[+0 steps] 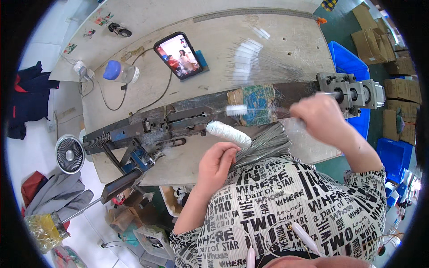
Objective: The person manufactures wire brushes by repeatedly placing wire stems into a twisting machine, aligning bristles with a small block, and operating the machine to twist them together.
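Worn wooden workbench (pixel 286 40) (cardboard boxes (pixel 373 40) beyond) on green floor (pixel 342 27).

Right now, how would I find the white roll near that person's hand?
Start at the long dark metal machine lying across the worktable. Just below its middle, the white spool lies tilted above the left hand. It is smooth and bright white, unlike the grey wire bundle beside it.

phone (pixel 178 56): 1
bottle (pixel 120 72): 1
fan (pixel 69 154): 1
white spool (pixel 228 133): 1
blue crates (pixel 348 62): 2
hands: 2
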Action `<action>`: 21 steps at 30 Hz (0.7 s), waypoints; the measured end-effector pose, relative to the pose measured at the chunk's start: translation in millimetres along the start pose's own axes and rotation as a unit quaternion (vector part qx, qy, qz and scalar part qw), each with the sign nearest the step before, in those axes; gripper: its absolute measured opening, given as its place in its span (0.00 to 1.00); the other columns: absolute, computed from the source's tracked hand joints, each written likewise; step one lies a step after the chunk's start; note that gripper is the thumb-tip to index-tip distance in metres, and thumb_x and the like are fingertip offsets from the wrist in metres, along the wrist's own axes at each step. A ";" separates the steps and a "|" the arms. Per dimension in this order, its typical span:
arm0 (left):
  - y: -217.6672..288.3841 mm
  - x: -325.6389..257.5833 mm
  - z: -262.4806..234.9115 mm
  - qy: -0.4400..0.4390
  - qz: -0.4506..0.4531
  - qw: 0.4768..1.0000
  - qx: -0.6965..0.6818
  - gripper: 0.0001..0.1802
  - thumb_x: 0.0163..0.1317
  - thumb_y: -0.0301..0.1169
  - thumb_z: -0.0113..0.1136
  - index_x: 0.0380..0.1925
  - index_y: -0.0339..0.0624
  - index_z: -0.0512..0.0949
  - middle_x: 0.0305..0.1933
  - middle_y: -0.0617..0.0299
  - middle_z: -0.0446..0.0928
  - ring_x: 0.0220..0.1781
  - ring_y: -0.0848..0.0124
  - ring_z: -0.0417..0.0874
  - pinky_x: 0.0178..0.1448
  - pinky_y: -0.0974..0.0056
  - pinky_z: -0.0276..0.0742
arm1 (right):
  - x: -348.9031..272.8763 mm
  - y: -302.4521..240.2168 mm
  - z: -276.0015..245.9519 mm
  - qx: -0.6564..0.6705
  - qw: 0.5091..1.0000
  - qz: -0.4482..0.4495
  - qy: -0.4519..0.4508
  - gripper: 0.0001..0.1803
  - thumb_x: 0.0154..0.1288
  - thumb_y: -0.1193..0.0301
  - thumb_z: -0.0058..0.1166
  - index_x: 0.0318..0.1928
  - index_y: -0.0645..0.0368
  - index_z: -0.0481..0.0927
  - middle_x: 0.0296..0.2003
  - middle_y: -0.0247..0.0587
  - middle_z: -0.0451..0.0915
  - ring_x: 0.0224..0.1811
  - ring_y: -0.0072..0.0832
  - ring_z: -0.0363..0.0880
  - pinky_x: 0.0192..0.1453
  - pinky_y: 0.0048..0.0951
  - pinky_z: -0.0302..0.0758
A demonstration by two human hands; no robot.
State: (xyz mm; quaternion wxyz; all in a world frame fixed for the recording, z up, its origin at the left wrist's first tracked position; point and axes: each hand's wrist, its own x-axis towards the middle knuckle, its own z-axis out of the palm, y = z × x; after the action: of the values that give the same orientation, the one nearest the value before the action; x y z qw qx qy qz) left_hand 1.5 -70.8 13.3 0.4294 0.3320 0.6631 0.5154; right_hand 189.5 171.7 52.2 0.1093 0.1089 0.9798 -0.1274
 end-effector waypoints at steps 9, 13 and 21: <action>-16.6 -5.9 -1.6 0.049 0.019 0.986 0.157 0.04 0.63 0.25 0.56 0.35 0.39 0.79 0.28 0.57 0.80 0.29 0.64 0.82 0.35 0.64 0.76 | 34.2 3.8 -19.4 0.273 0.951 -0.009 0.143 0.10 0.62 0.72 0.58 0.42 0.63 0.80 0.32 0.41 0.81 0.35 0.32 0.81 0.39 0.30 0.76; -33.8 -5.2 9.3 0.050 0.087 0.956 0.275 0.04 0.60 0.30 0.60 0.32 0.41 0.79 0.30 0.56 0.81 0.31 0.58 0.82 0.34 0.60 0.75 | -1.7 -22.7 19.1 0.605 0.786 0.129 0.019 0.06 0.64 0.75 0.58 0.40 0.65 0.80 0.33 0.37 0.82 0.37 0.23 0.80 0.42 0.26 0.76; -8.6 8.5 10.3 0.035 0.347 0.801 0.487 0.09 0.59 0.35 0.63 0.37 0.45 0.80 0.40 0.61 0.80 0.39 0.63 0.81 0.41 0.61 0.76 | -32.2 -8.3 40.6 0.355 0.880 0.074 0.305 0.06 0.56 0.77 0.62 0.34 0.64 0.80 0.26 0.42 0.79 0.27 0.35 0.77 0.34 0.31 0.72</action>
State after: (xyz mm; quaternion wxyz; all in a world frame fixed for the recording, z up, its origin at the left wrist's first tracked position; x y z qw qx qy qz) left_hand 7.4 -61.4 2.0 -0.0202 0.6871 0.6817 0.2505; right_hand 225.7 146.8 23.5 -0.2318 0.2462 0.8426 -0.4191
